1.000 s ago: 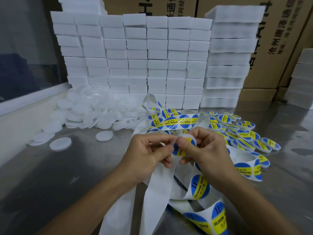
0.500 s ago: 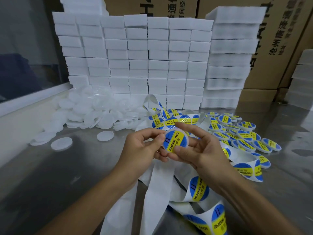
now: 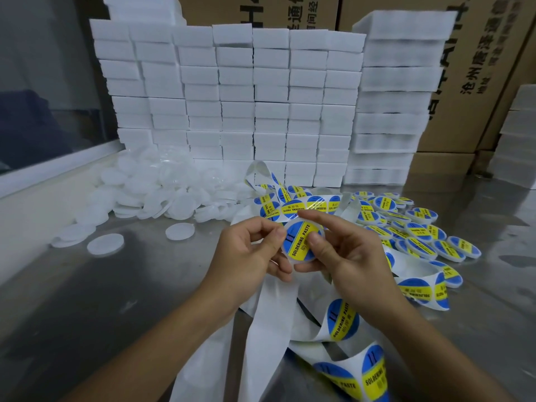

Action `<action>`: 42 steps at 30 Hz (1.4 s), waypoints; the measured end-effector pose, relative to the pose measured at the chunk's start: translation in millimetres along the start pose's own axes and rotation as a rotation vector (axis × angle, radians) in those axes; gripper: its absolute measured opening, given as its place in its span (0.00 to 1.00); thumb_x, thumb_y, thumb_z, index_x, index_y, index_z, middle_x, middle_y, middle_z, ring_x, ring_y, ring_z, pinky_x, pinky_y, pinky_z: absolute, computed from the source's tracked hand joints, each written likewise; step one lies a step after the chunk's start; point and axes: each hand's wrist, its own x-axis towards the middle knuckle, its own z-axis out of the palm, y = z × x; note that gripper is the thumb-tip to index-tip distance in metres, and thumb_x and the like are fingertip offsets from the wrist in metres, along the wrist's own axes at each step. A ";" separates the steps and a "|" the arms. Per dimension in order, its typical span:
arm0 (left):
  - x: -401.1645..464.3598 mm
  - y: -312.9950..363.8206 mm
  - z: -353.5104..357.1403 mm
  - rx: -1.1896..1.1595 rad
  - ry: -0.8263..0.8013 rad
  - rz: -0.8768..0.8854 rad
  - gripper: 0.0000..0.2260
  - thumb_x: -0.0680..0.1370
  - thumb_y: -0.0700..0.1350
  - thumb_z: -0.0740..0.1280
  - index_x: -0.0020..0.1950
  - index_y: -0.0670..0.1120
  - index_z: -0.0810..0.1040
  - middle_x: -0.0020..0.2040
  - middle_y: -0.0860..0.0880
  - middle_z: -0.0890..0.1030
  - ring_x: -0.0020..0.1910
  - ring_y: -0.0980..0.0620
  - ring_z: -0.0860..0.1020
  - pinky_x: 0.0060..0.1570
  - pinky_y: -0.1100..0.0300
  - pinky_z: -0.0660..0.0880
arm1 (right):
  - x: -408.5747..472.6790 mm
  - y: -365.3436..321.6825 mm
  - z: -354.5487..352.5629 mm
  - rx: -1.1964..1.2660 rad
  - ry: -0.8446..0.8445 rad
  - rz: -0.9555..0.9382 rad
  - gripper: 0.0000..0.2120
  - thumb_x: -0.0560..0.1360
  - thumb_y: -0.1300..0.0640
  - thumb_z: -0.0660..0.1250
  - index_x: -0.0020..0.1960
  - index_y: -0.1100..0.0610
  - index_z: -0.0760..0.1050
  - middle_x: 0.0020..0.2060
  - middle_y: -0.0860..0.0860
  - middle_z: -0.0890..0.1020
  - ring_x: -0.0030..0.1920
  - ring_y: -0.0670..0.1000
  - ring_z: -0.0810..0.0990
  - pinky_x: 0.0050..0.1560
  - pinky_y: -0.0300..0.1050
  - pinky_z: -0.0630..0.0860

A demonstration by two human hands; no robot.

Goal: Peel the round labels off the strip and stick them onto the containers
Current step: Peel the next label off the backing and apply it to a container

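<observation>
We hold a round container (image 3: pixel 301 242) between both hands: left hand (image 3: pixel 249 250) pinching its left edge, right hand (image 3: pixel 345 256) with thumb on its blue-yellow label (image 3: pixel 298 240). The strip (image 3: pixel 269 320) trails near us, perhaps pinned under our left fingers. Labelled containers (image 3: pixel 417 230) lie right, blank lids (image 3: pixel 162 195) far left.

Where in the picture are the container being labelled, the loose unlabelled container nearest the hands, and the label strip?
Container being labelled (image 3: pixel 301 242), head view: on its label's yellow band.
Loose unlabelled container (image 3: pixel 179 230), head view: middle of its white top.
Label strip (image 3: pixel 343 319), head view: on an unpeeled label.
</observation>
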 end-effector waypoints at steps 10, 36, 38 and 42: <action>-2.7 0.6 0.0 -0.128 -0.088 -0.076 0.11 0.66 0.36 0.74 0.47 0.42 0.82 0.39 0.45 0.83 0.35 0.48 0.83 0.37 0.58 0.80 | 0.0 -1.1 1.8 0.170 0.117 0.064 0.12 0.80 0.66 0.59 0.56 0.56 0.80 0.42 0.61 0.85 0.39 0.58 0.86 0.35 0.44 0.83; -1.2 -0.6 -1.0 -0.161 0.077 -0.133 0.09 0.74 0.32 0.69 0.54 0.35 0.80 0.37 0.39 0.84 0.34 0.48 0.82 0.38 0.58 0.80 | -2.4 5.9 -1.4 -0.465 0.061 -0.157 0.26 0.63 0.50 0.79 0.60 0.50 0.80 0.57 0.46 0.77 0.57 0.45 0.78 0.47 0.34 0.75; -1.5 -0.7 -1.6 -0.155 0.075 -0.139 0.09 0.74 0.33 0.69 0.54 0.35 0.80 0.36 0.40 0.84 0.34 0.49 0.82 0.38 0.59 0.80 | -1.3 7.0 -1.1 -0.484 0.092 -0.189 0.21 0.63 0.49 0.79 0.54 0.51 0.83 0.55 0.47 0.80 0.56 0.44 0.79 0.47 0.32 0.74; -0.7 -4.3 -1.3 -0.076 0.062 -0.107 0.05 0.74 0.39 0.71 0.49 0.43 0.83 0.37 0.45 0.85 0.36 0.51 0.82 0.38 0.58 0.81 | 0.1 9.9 -2.6 -0.391 0.165 -0.143 0.17 0.63 0.50 0.79 0.50 0.54 0.84 0.53 0.46 0.83 0.54 0.43 0.81 0.48 0.34 0.76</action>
